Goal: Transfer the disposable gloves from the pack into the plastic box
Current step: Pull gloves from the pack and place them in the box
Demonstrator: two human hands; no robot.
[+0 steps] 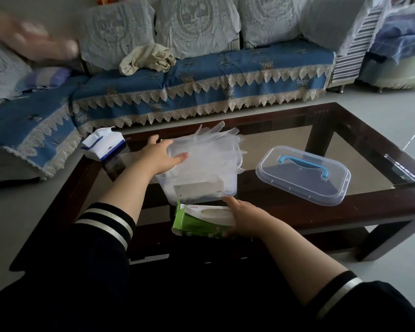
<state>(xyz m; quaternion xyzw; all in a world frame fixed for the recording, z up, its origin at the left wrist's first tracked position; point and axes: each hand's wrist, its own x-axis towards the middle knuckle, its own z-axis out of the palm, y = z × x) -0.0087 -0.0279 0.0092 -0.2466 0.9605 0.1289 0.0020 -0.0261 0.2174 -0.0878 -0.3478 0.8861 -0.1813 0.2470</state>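
Two hands are at work over the glass-topped table [321,200]. The left hand [162,155] lies flat, fingers straight, pressing the heap of clear disposable gloves [208,154] down into the plastic box [201,188] at the table's near edge; glove fingers spill over its far rim. The right hand [243,218] grips the green-and-white pack [199,219], just in front of the box. The box's lid [302,174], blue handle up, sits to the right, apart.

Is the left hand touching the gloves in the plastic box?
Touching. The head view shows the left hand laid on the gloves piled in the plastic box.
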